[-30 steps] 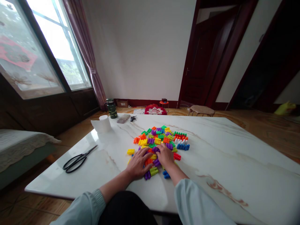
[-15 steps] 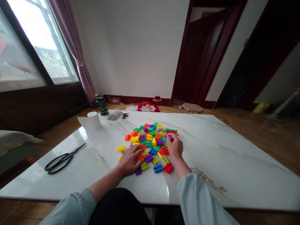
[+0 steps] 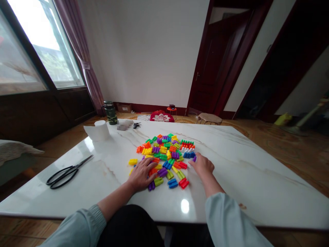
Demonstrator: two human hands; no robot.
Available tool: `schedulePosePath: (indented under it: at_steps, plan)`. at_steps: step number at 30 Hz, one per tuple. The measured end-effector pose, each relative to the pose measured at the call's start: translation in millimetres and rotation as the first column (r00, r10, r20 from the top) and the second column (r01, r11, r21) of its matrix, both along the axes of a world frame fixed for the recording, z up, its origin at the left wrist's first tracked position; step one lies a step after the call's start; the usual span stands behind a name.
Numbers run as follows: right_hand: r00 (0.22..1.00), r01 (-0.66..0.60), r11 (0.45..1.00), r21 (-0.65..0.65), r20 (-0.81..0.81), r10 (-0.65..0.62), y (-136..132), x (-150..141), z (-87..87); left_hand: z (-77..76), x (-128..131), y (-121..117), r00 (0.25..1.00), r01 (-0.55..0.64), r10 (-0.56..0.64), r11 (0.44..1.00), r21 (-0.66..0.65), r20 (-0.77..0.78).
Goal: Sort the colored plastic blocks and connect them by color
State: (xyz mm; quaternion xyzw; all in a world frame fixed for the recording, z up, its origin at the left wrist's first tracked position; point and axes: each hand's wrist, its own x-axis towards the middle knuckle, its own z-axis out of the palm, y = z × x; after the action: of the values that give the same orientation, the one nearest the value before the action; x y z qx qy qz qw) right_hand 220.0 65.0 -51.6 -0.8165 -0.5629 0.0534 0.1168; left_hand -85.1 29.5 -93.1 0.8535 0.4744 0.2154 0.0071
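Observation:
Brightly coloured plastic toy blocks shaped like joined short tubes lie in a loose pile (image 3: 163, 150) in front of me. My left hand (image 3: 141, 174) rests over the pile's near left side, fingers spread on orange and yellow blocks. At the right edge, my right hand (image 3: 203, 165) pinches a purple block (image 3: 194, 159), mostly hidden by the fingers. Just beyond it are lined-up rows: a blue row (image 3: 189, 155), a white row (image 3: 187, 150), then red and green ones. Nearest me lie a blue block (image 3: 172, 183) and a red block (image 3: 183, 183).
Black-handled scissors (image 3: 68, 174) lie on the marble-patterned table (image 3: 257, 178) at the left. Behind them stand a paper roll (image 3: 99, 132) and a camouflage bottle (image 3: 110, 113). Small pliers (image 3: 137, 125) lie at the far edge beside a blurred-out item. A round stool (image 3: 209, 118) stands beyond.
My right hand has moved right and nearer to me with a purple block, uncovering the white and blue rows. My left hand stays on the pile.

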Motion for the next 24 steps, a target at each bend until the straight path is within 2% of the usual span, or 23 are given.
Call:
schedulePosePath:
  at_steps: [3,7,11,15,19,24]
  plan:
    - [0.999,0.042,0.999,0.009,-0.003,-0.042,-0.8,8.5,3.7,0.0,0.1,-0.5,1.0,-0.006,0.006,1.0,-0.002,0.004]
    - [0.998,-0.03,0.994,0.105,-0.051,0.035,-1.8,17.1,-5.4,-0.2,0.0,-0.3,1.0,-0.003,0.003,1.0,-0.003,0.002]
    - [0.989,-0.031,0.984,0.177,-0.135,0.055,-0.2,19.2,-15.3,-0.8,-0.3,0.2,1.0,-0.002,0.002,1.0,0.009,0.017]
    - [0.986,-0.068,0.975,0.212,-0.136,0.099,2.3,20.2,-16.2,-0.8,-0.3,0.0,1.0,0.001,-0.002,1.0,0.012,0.025]
    - [0.983,-0.142,0.965,0.219,-0.087,0.164,3.4,19.9,-14.2,-0.6,0.0,-0.5,1.0,-0.004,0.004,1.0,0.01,0.028]
    - [0.971,-0.187,0.966,0.179,-0.118,0.21,2.9,18.6,-16.9,-0.4,0.3,-0.9,1.0,-0.007,0.007,1.0,0.008,0.022]
